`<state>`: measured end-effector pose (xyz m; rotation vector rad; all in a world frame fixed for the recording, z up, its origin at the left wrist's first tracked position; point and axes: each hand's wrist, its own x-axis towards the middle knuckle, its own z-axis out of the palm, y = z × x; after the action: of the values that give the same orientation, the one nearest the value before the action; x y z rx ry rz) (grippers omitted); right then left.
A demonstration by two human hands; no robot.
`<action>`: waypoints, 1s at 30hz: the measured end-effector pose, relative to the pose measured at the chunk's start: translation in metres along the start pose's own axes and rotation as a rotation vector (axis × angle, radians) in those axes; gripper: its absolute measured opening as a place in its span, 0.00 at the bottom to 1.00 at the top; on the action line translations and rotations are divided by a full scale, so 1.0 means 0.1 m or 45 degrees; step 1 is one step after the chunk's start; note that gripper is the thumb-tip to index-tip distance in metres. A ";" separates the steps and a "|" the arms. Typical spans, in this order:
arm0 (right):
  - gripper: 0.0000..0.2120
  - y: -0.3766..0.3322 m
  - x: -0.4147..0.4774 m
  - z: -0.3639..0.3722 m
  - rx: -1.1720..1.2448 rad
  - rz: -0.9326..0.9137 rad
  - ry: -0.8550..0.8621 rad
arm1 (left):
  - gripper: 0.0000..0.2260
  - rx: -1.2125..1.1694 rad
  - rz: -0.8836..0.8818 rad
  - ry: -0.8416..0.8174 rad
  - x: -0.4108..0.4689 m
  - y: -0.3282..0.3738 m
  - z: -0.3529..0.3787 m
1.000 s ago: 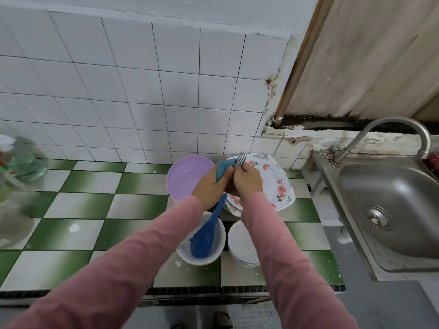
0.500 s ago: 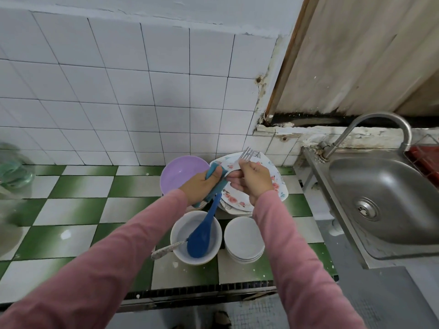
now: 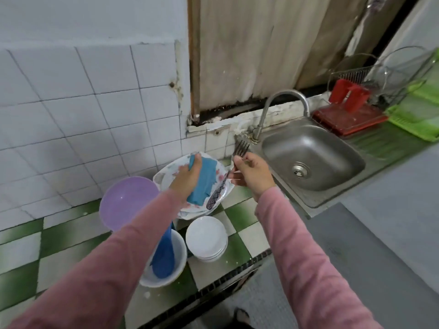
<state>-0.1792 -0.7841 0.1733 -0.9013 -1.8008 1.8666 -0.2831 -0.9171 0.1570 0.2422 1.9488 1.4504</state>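
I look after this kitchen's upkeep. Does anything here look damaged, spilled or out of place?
Yes. Behind the tap, a dark crumbling gap runs under the wooden panel, with chipped plaster along the ledge. The tiled wall has a rusty hole. White flecks spot the counter by the white bowl. Fork and cloth look fine.

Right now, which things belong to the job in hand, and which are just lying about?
In the job: fork, gripped by the right hand; blue cloth, held by the left hand.
Lying about: purple bowl, floral plates, stack of white bowls, blue spoon in a white bowl, sink.
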 end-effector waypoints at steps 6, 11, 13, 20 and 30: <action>0.07 -0.06 0.06 -0.87 -0.136 -0.098 0.212 | 0.19 -0.176 -0.025 -0.266 0.07 0.32 0.91; 0.06 -0.12 0.36 -1.84 -0.290 -0.205 0.426 | 0.05 -0.083 0.055 -0.351 0.37 0.57 1.83; 0.09 -0.16 0.55 -2.29 -0.277 -0.239 0.507 | 0.08 -0.070 0.068 -0.352 0.51 0.73 2.27; 0.12 -0.50 1.24 -3.72 -0.241 -0.368 0.765 | 0.08 -0.116 0.170 -0.304 0.95 1.45 3.79; 0.10 -1.11 2.30 -4.91 -0.145 -0.584 0.907 | 0.12 -0.112 0.405 -0.144 1.64 2.52 5.06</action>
<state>-0.0257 -0.2593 0.2584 -0.9325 -1.4929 0.9926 -0.1543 -0.3498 0.2447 0.6029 1.8092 1.6793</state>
